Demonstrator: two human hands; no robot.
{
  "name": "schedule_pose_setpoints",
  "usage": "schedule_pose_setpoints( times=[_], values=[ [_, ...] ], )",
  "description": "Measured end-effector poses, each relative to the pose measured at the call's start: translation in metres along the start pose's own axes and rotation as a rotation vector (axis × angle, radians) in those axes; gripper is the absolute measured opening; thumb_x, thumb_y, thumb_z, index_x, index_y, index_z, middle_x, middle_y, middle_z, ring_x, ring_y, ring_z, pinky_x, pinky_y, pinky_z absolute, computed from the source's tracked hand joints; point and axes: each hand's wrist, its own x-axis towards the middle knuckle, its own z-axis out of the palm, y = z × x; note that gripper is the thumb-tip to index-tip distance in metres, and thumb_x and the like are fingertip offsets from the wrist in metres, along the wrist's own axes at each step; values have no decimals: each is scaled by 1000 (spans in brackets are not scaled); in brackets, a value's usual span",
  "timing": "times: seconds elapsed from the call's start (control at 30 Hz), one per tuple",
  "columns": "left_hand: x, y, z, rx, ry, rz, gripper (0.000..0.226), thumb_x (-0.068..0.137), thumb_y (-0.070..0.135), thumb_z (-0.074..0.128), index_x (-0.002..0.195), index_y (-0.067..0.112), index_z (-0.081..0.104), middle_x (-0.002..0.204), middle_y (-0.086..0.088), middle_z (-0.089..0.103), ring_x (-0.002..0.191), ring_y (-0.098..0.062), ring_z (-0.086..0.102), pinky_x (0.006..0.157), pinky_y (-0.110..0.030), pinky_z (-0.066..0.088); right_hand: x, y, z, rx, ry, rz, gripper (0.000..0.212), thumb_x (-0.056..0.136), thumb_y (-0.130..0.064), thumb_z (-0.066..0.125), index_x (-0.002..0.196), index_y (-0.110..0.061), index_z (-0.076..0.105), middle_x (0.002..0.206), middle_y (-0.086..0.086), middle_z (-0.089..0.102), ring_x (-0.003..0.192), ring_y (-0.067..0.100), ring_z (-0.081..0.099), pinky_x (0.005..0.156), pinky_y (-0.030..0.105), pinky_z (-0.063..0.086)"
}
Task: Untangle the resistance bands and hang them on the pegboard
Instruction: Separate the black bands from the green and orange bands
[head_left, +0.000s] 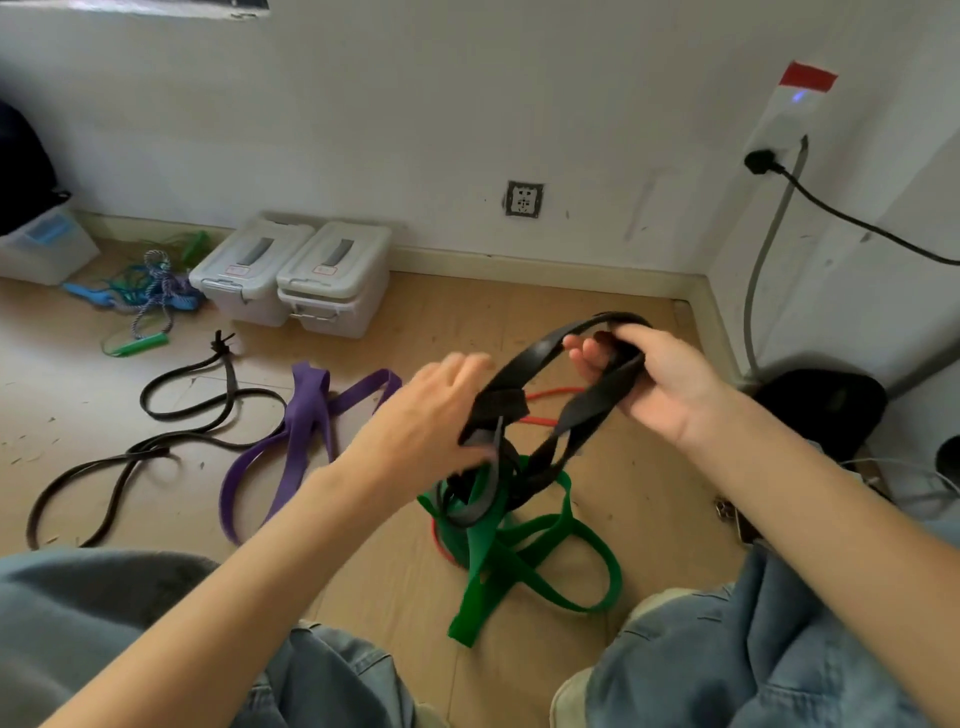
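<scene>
Head view: my right hand (660, 379) grips the black band (535, 353) lifted over the floor (623, 312); left hand (436, 410) touches its twist, grip unclear. Pulling now could tighten the green band (519, 551) knotted below.

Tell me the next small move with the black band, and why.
Probably keep the right hand holding the top of the black band and have the left hand draw its lower twisted part up out of the green band. The black band's lower end is knotted into the green one on the floor.
</scene>
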Motion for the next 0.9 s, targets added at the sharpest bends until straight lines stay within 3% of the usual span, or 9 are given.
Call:
schedule_pose_setpoints(
  times=[0.07, 0.13, 0.27, 0.33, 0.4, 0.57, 0.73, 0.83, 0.9],
  values=[
    [0, -5, -8, -17, 285, -1, 36, 82, 23, 68, 113, 11, 56, 100, 3, 54, 85, -6, 50, 71, -10, 38, 2, -6, -5, 120, 48, -24, 21, 99, -12, 40, 108, 2, 53, 73, 16, 71, 58, 17, 69, 50, 26, 55],
    [1, -11, -17, -88, 355, 107, 16, 82, 22, 65, 93, 11, 61, 87, 11, 53, 71, -1, 49, 61, -7, 36, 2, -13, -8, 207, 54, -55, 22, 100, -15, 39, 111, -1, 50, 78, 18, 71, 68, 21, 70, 56, 30, 58],
    [-9, -13, -7, -149, -201, 239, 17, 81, 27, 68, 92, 24, 56, 83, 19, 55, 74, 7, 55, 63, -7, 43, 3, -18, -8, 223, 21, -65, 21, 99, -24, 42, 95, -4, 50, 99, 22, 69, 61, 19, 67, 57, 28, 58],
    [-15, -19, 10, 70, -593, 91, 35, 80, 37, 68, 110, 21, 57, 103, 7, 61, 92, -8, 59, 78, -20, 48, 1, -12, -7, 130, -62, 2, 23, 99, -27, 42, 96, -6, 50, 98, 19, 70, 53, 15, 62, 57, 26, 57],
    [-15, -25, 17, 182, -725, -77, 61, 80, 47, 66, 131, 19, 48, 129, -3, 53, 115, -19, 51, 96, -29, 43, -4, -4, -2, 10, -122, 113, 25, 99, -29, 40, 98, -6, 50, 85, 18, 72, 53, 15, 61, 60, 28, 58],
    [1, -10, 32, -296, -519, -87, 92, 75, 46, 70, 147, 23, 18, 152, 0, 28, 137, -18, 30, 111, -35, 31, -15, -3, 15, 176, -277, 230, 35, 99, -30, 41, 118, -2, 48, 73, 16, 69, 59, 17, 65, 69, 45, 59],
    [7, 6, 50, -626, -408, -98, 31, 90, 15, 57, 121, 16, 54, 112, 2, 62, 103, -11, 61, 89, -27, 52, -15, -19, 20, 316, -417, 135, 40, 97, -34, 43, 119, -1, 46, 94, 20, 67, 73, 22, 69, 68, 43, 58],
    [11, -3, 27, -738, -246, -153, 12, 90, 15, 56, 97, 23, 61, 84, 9, 68, 87, -12, 67, 70, -20, 52, -9, -20, 8, -91, -427, 60, 62, 91, -58, 35, 119, -5, 50, 116, 15, 65, 107, 25, 63, 97, 44, 46],
    [11, -3, 7, -903, -147, -215, 12, 90, 21, 57, 99, 22, 63, 82, 4, 72, 82, -13, 69, 64, -19, 51, -7, -10, -1, -394, -488, 58, 73, 81, -67, 39, 125, -10, 48, 126, 11, 60, 118, 21, 56, 100, 32, 42]
  ],
)
